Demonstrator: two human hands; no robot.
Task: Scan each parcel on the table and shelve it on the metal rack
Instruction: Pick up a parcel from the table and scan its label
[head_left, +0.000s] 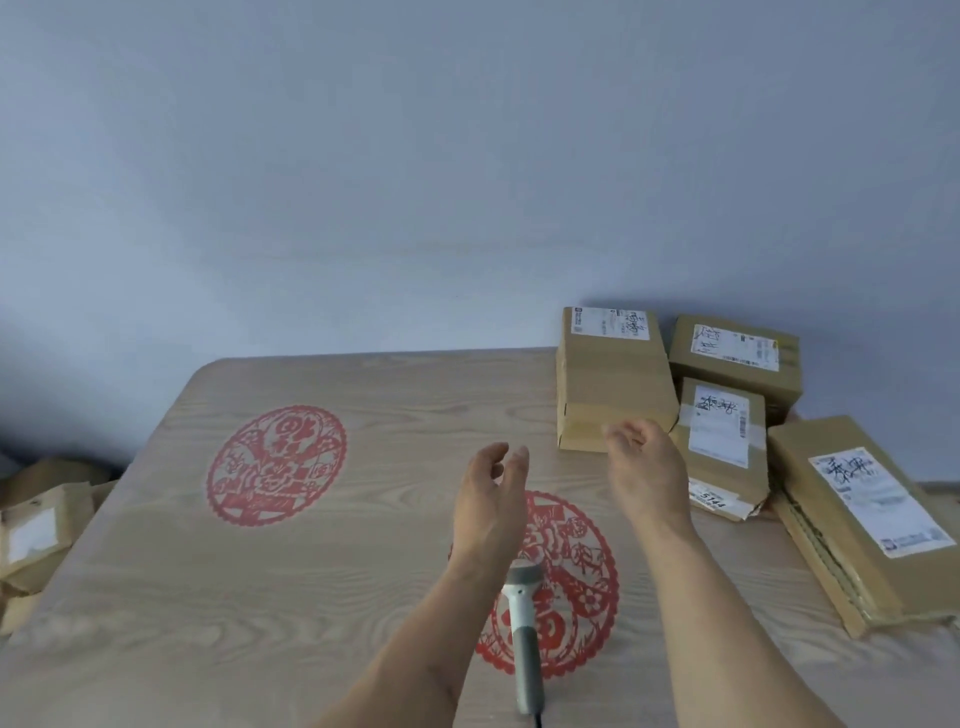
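Observation:
Several brown cardboard parcels with white labels lie at the right side of the wooden table (311, 597). The nearest to my hands is a tall parcel (613, 384); behind it lies another parcel (735, 358), and in front a narrow parcel (722, 447). A long parcel (852, 519) sits at the far right. A grey handheld scanner (524, 623) lies on the table under my left forearm. My left hand (491, 499) and my right hand (647, 467) hover over the table with relaxed fingers, holding nothing. My right hand is just in front of the tall parcel. The metal rack is out of view.
Two red paper-cut decorations (275, 465) mark the tabletop. More cardboard boxes (36, 525) sit lower at the left, beyond the table's edge. A plain bluish wall (467, 156) stands right behind the table.

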